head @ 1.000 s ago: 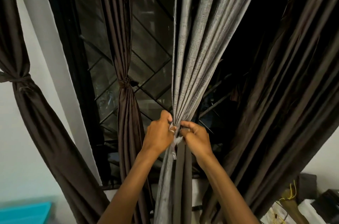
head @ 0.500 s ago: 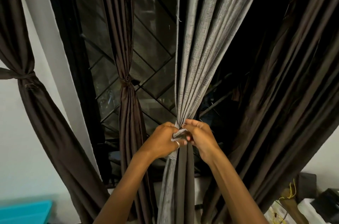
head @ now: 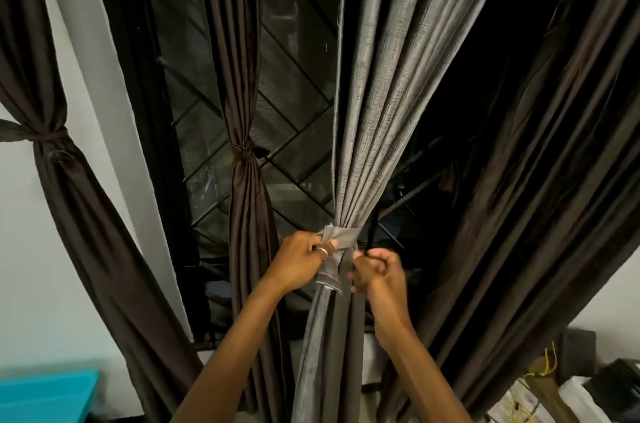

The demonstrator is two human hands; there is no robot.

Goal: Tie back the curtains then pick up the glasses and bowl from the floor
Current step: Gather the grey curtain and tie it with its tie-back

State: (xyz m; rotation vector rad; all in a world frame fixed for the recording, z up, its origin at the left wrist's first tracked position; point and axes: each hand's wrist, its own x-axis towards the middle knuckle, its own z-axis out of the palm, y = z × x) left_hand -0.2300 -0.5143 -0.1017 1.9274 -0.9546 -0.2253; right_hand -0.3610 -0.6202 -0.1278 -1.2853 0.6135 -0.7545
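Two hands are at work on the grey curtain [head: 381, 111], which hangs at centre frame with its pleats drawn in to a narrow waist in front of the dark window grille [head: 298, 118]. A grey tie-back band [head: 343, 238] is wrapped around that waist. Left hand [head: 299, 263]: thumb and fingers pinch the left end of the band, and a loose tail of it hangs down the front of the bundle beside the hand. A ring [head: 322, 253] shows on one finger. Right hand [head: 379, 272]: fingers curled tight, close against the right side of the bundle just below the band. A thin dark strip [head: 373, 228] rises from its fingertips; whether the hand holds that strip, the band or the curtain cloth cannot be told. Left of the grey curtain, a narrow brown curtain [head: 242, 208] is gathered and knotted at mid-height against the grille. Further left, a wider brown curtain [head: 79, 215] is tied likewise, in front of a white wall [head: 20, 267]. Right of the hands, a broad brown curtain [head: 554, 163] hangs in loose folds. A teal object [head: 45, 395] sits at the lower left corner. Items at the lower right are too dim to identify.
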